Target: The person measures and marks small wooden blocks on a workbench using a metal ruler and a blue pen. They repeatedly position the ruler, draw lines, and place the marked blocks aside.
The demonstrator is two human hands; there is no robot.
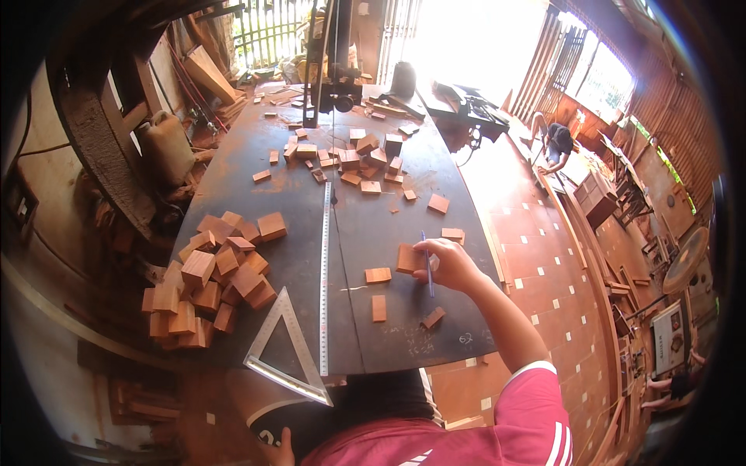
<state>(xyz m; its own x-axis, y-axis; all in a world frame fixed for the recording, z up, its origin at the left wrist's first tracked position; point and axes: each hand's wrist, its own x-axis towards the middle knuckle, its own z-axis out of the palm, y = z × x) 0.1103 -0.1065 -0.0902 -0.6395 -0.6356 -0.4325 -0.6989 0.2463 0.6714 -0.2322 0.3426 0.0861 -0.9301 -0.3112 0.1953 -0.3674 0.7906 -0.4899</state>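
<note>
At the bottom edge, the left hand [281, 449] rests low by the person's body, its grip unclear. Mid-frame, the right hand [447, 262] pinches a blue pen [427, 264] and touches a small wood block [407, 259] on the dark table [365, 233]. Marking looks in hand; steadiness comes next. Farther up lie scattered blocks [350, 159].

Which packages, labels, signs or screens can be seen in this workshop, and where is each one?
Framed sign or poster: far right by the floor, upright rectangle, pale panel with a dark picture, reddish frame.
Plastic jerrycan: left of the dark worktable, boxy, dull tan, no label visible.
No screens show.
</note>
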